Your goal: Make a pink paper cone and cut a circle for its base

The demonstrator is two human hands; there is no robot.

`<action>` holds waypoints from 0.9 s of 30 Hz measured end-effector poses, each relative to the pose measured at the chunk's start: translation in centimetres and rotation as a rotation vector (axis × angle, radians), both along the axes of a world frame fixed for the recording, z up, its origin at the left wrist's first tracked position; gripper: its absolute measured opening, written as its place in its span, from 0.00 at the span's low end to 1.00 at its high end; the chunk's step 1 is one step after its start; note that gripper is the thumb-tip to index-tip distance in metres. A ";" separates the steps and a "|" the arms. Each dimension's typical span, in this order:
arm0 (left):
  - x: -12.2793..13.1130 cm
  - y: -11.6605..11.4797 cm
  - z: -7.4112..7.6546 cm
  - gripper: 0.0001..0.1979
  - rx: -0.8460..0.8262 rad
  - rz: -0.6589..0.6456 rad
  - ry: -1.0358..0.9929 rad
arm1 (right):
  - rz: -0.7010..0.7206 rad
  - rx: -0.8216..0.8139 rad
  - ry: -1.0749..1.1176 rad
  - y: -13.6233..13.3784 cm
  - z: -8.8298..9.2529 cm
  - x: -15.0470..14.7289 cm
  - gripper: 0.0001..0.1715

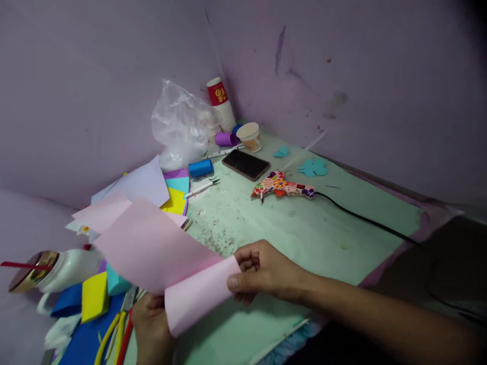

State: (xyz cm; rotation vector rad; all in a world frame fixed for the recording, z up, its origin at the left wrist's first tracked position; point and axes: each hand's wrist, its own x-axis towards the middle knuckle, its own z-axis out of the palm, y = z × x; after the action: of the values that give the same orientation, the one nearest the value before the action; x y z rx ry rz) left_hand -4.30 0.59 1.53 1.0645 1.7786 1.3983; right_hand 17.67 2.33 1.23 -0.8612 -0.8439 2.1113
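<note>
Pink paper (pixel 160 253) is bending; right hand (pixel 262 274) is pinching it. At seven o'clock, left hand (pixel 152 324) is lying beneath; fingers hidden.

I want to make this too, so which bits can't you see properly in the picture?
Head view, the only one:
Left hand: fingers hidden behind the pink paper.
Yellow and red handles: cut off by the bottom edge.
Red cup: print too small to read.
Black cable: its end lost in the dark at the right.
</note>
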 end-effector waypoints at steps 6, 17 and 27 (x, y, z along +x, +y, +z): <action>2.0 -0.2 2.0 0.12 0.040 -0.099 -0.064 | 0.008 -0.089 0.205 0.3 -0.3 0.0 0.22; 1.4 0.0 1.6 0.05 -0.050 -0.401 -0.045 | 0.117 -0.025 -0.243 -0.4 -0.5 -0.4 0.14; 2.0 -0.4 2.8 0.06 -0.101 -0.456 -0.104 | 0.060 0.140 -0.380 -0.7 -1.8 -0.1 0.03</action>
State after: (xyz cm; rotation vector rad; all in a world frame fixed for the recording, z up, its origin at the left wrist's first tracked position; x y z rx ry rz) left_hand -2.30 0.19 4.37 1.2233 1.4021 1.0526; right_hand 17.61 1.63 -0.61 -1.1946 -1.2095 1.9386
